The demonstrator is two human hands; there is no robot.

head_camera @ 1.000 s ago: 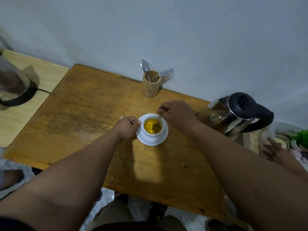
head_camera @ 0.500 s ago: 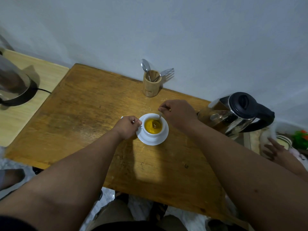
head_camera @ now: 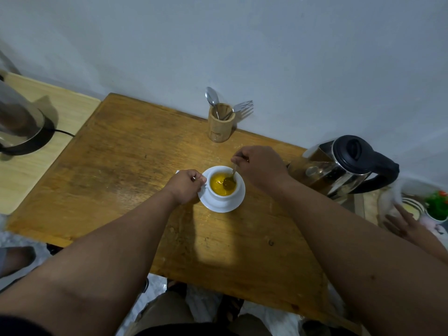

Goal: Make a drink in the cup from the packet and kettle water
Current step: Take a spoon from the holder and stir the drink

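Note:
A white cup [head_camera: 221,196] full of orange-yellow liquid stands on a white saucer [head_camera: 219,206] in the middle of the wooden table [head_camera: 116,166]. My left hand [head_camera: 185,185] grips the cup's handle on its left side. Above the cup's far right rim, my right hand [head_camera: 260,166] pinches a spoon [head_camera: 230,180] whose bowl sits in the liquid. The steel kettle [head_camera: 339,166] with a black lid and handle stands at the table's right edge. A white corner, perhaps the packet [head_camera: 177,171], peeks out behind my left hand.
A wooden holder [head_camera: 220,126] with a spoon and a fork stands by the wall. A second kettle [head_camera: 19,127] on its base sits on a pale table at the left. Another person's hand [head_camera: 404,225] rests near bowls [head_camera: 412,208] at the right.
The spoon's bowl has circled inside the cup, from the near right, to the far side, to the right. My right hand shifted slightly with it. My left hand stayed on the handle.

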